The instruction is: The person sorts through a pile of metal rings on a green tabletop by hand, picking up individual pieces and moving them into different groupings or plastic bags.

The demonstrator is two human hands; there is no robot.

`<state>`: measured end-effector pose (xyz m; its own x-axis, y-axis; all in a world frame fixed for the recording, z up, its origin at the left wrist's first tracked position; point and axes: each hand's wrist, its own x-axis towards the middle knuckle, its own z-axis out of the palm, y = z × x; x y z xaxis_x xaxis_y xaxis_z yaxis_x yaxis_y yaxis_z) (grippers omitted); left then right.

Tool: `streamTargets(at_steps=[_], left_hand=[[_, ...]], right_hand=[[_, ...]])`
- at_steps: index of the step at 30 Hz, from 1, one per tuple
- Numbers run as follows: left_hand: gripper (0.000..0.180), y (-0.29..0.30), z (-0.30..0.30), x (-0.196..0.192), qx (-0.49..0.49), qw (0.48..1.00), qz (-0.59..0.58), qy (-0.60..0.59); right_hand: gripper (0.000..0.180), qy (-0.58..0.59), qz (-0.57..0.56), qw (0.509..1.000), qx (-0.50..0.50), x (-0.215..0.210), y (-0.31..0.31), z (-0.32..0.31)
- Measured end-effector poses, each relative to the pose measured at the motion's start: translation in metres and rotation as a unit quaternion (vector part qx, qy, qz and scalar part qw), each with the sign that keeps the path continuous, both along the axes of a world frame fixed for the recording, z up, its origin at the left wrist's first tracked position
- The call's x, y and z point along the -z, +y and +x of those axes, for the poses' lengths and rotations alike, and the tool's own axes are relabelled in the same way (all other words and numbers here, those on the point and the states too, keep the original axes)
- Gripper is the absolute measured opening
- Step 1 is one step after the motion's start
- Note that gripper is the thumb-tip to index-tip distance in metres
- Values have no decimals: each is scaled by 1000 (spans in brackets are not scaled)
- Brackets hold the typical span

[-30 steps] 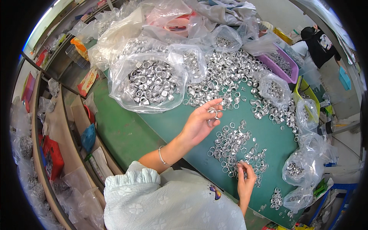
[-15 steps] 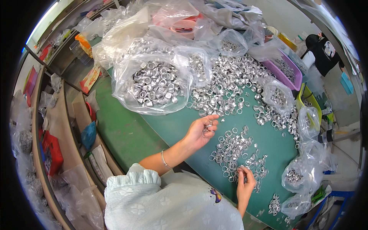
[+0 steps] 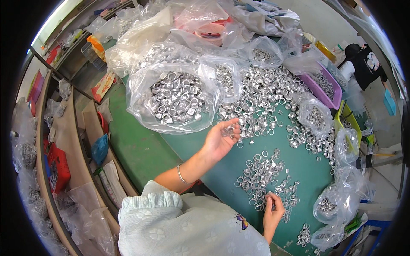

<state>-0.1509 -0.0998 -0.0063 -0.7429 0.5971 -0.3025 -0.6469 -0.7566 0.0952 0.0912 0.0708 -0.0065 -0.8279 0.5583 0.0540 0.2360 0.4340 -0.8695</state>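
Head view: the left hand (image 3: 219, 140) is turned palm up, its fingers curled around a few silver-coloured rings (image 3: 229, 131), at the near edge of a broad ring heap (image 3: 261, 96) on the green table (image 3: 220, 175). The right hand (image 3: 273, 212) is lower and to the right, thumb and forefinger drawn together at the near edge of a smaller ring pile (image 3: 259, 174); whether a ring is pinched between them I cannot tell. That pile spreads from just beyond the right hand toward the left hand. To the right of the right hand, and nearer the body, is a little ring cluster (image 3: 303, 235).

Beyond the left hand and to its left sits a large clear plastic bag (image 3: 139, 104) of chunkier rings, some with flat faces. Well to the right of the left hand, past the heap, stand a purple basket (image 3: 336, 100) and a yellow-green tray (image 3: 341, 115).

As for print, a red-and-yellow packet (image 3: 102, 86), far to the left of the left hand, bears markings too small to read. Far to the right, a co-worker's black top (image 3: 366, 70) has a pale printed graphic, too small to make out.
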Motion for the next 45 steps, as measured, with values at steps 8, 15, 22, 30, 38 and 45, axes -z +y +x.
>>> streamTargets(at_steps=[8, 15, 22, 30, 38, 45], left_hand=[[47, 30, 25, -4, 66, 998, 3, -13], [31, 42, 20, 7, 76, 992, -36, -94], [22, 53, -1, 19, 61, 990, -112, -63], [20, 79, -87, -27, 92, 958, -245, 120], [27, 147, -294, -10, 41, 374, -754, 539], [15, 184, -332, 0, -6, 210, -811, 546]], right_hand=[[11, -7, -3, 999, 36, 5, -2, -10], [11, 2, 68, 995, 74, 5, 3, -12], [11, -3, 93, 992, 90, 12, 11, -9], [10, 12, 128, 989, 67, 18, 16, -7], [13, 40, 169, 984, 34, 13, 21, -13], [11, 32, 224, 973, 42, 23, 31, -8]])
